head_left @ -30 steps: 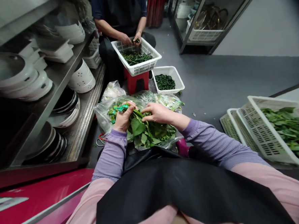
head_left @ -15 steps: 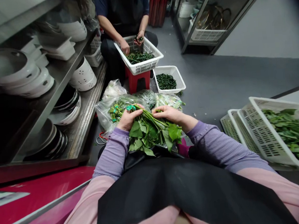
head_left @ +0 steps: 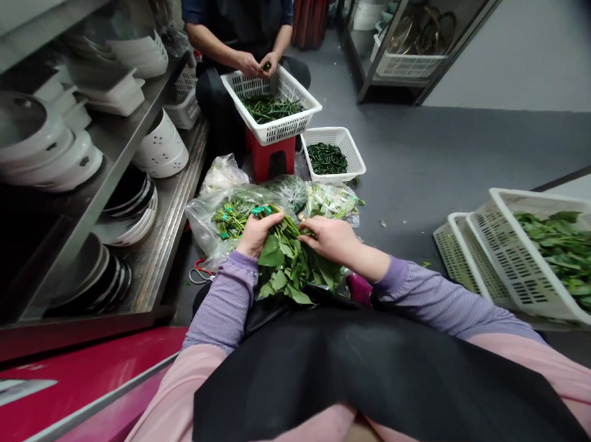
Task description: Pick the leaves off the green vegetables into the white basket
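Note:
My left hand (head_left: 259, 233) is closed around the stems of a bunch of leafy greens (head_left: 282, 262). Green tape (head_left: 262, 211) binds the stem ends by my thumb. The leaves hang down over my black apron (head_left: 334, 365). At the bunch's right side my right hand (head_left: 329, 237) has its thumb and fingers pinched together on the greens; the exact stem or leaf between them is too small to make out. Just beyond lies a clear plastic bag (head_left: 205, 213) holding more taped bunches (head_left: 230, 219). Red-handled scissors (head_left: 201, 272) lie on the floor left of my left hand.
Opposite, a person's hands (head_left: 260, 64) are over a white basket (head_left: 275, 132) of green chillies on a red stool (head_left: 274, 159). Another chilli basket (head_left: 340, 177) stands on the floor. Stacked baskets (head_left: 518, 267) with greens are at right. Metal shelves (head_left: 143, 190) with dishes line the left.
My right hand has moved slightly down and left along the bunch, and the bright leaf at its right end no longer shows. The other person's hands have come together above the basket.

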A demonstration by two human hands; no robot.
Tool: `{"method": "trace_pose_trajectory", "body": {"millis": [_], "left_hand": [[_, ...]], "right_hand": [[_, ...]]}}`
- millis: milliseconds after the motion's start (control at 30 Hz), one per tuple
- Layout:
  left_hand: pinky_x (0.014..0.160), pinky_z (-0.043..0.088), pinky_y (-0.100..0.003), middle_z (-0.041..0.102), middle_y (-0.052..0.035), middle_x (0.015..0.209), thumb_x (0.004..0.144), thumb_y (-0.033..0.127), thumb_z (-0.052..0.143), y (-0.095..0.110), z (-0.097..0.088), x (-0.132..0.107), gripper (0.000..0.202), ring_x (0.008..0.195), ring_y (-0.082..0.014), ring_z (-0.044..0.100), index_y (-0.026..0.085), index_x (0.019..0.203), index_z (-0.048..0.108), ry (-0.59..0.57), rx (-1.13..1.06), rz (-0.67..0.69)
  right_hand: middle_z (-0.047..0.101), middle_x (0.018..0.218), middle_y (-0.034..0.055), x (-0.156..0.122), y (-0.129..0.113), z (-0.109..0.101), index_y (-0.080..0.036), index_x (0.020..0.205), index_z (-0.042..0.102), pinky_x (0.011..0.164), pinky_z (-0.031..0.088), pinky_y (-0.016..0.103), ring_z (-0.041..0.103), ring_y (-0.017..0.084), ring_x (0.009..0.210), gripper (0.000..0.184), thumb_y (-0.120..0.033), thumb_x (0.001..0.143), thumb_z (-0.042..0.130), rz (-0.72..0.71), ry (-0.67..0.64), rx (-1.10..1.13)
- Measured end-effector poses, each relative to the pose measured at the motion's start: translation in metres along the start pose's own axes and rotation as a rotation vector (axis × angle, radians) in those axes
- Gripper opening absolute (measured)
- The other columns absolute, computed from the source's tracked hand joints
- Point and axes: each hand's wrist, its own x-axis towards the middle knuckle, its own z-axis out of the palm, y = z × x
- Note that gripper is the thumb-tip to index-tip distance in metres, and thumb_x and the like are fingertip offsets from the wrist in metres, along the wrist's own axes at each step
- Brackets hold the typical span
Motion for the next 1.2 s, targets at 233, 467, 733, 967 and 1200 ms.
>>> {"method": "trace_pose_trajectory", "body": {"millis": [233, 467, 733, 967, 1200], "left_hand": [[0.062, 0.045, -0.025, 0.061, 0.0009, 0.065, 0.055, 0.024, 0.076, -0.002, 0.001, -0.001, 0.025, 0.058, -0.0097, 0.056, 0.012, 0.074, 0.064, -0.008, 0.032, -0.015], [0.066, 0.047, -0.025, 0.065, -0.0013, 0.074, 0.06, 0.026, 0.075, 0.007, -0.008, -0.006, 0.029, 0.065, -0.0121, 0.059, 0.014, 0.085, 0.067, -0.231, 0.161, -0.025], [0.068, 0.048, -0.028, 0.066, -0.0045, 0.074, 0.061, 0.029, 0.076, 0.008, -0.008, -0.006, 0.028, 0.065, -0.0141, 0.06, 0.011, 0.081, 0.067, -0.307, 0.191, -0.048], [0.06, 0.047, -0.025, 0.065, -0.0036, 0.071, 0.057, 0.027, 0.079, 0.006, -0.009, -0.003, 0.03, 0.059, -0.0121, 0.058, 0.011, 0.079, 0.065, -0.359, 0.265, -0.037], [0.057, 0.048, -0.027, 0.065, -0.004, 0.067, 0.057, 0.029, 0.078, 0.004, -0.009, -0.001, 0.03, 0.055, -0.013, 0.058, 0.01, 0.077, 0.065, -0.308, 0.221, -0.106]], "right_hand": [[0.064, 0.092, 0.0049, 0.002, 0.004, 0.011, -0.02, 0.095, 0.062, 0.067, 0.038, 0.026, 0.056, 0.017, 0.078, 0.021, -0.028, 0.077, 0.056, 0.058, -0.064, 0.072], [0.057, 0.071, -0.0016, 0.013, 0.027, -0.011, -0.014, 0.08, 0.063, 0.064, 0.039, 0.024, 0.049, 0.01, 0.063, 0.025, -0.035, 0.067, 0.065, 0.14, -0.397, 0.777], [0.047, 0.055, -0.0074, 0.007, 0.032, -0.012, -0.017, 0.081, 0.056, 0.046, 0.028, 0.02, 0.037, 0.004, 0.044, 0.031, -0.037, 0.063, 0.069, 0.352, -0.563, 1.152], [0.045, 0.053, -0.0069, 0.014, 0.037, -0.012, -0.016, 0.077, 0.057, 0.046, 0.027, 0.02, 0.037, 0.005, 0.045, 0.024, -0.035, 0.065, 0.064, 0.332, -0.522, 0.954], [0.044, 0.053, -0.0066, 0.014, 0.031, -0.013, -0.016, 0.078, 0.059, 0.047, 0.027, 0.021, 0.035, 0.006, 0.047, 0.02, -0.032, 0.067, 0.057, 0.286, -0.448, 0.881]]}}
